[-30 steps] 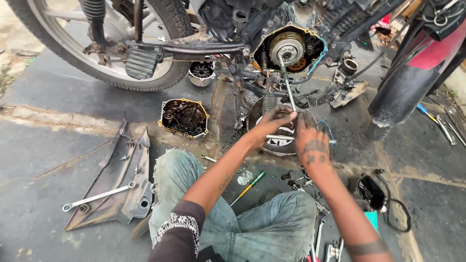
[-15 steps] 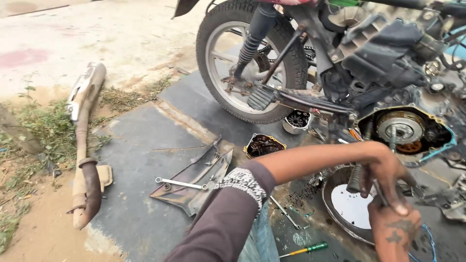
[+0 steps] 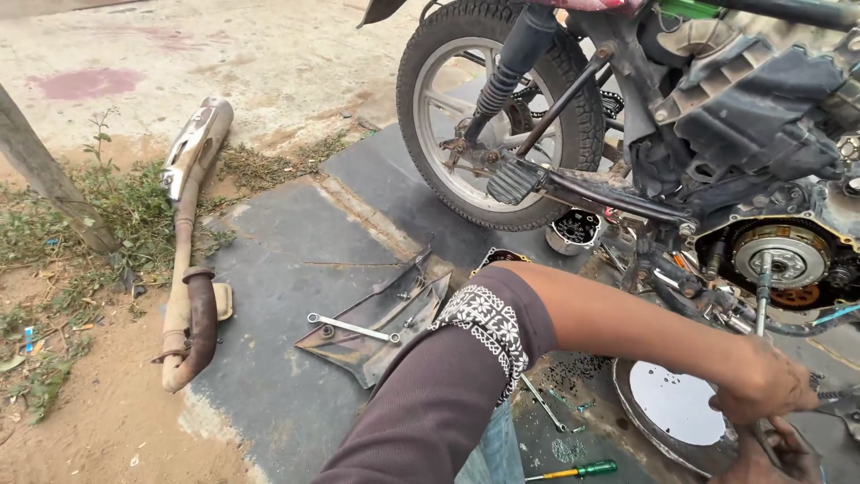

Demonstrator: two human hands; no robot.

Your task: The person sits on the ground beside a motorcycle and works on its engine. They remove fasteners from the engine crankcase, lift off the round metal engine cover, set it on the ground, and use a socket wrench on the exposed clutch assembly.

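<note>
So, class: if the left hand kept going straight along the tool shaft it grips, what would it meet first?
Probably the clutch assembly in the open engine case: the left hand grips a tool shaft already aimed at it, though depth is unclear.

Beside the motorcycle's one rear wheel (image 3: pixel 502 116), one footpeg (image 3: pixel 514 181) is seen. Left of the wheel, one exhaust pipe (image 3: pixel 188 260) is laid on the ground. Below the wheel, two dark side panels (image 3: pixel 381 323) are stacked, with one spanner (image 3: pixel 351 327) on them. Further below, one green-handled screwdriver (image 3: pixel 573 470) and one round metal pan (image 3: pixel 672 412) are found. Two hands are counted: left hand (image 3: pixel 761 385), right hand (image 3: pixel 775 457).
</note>
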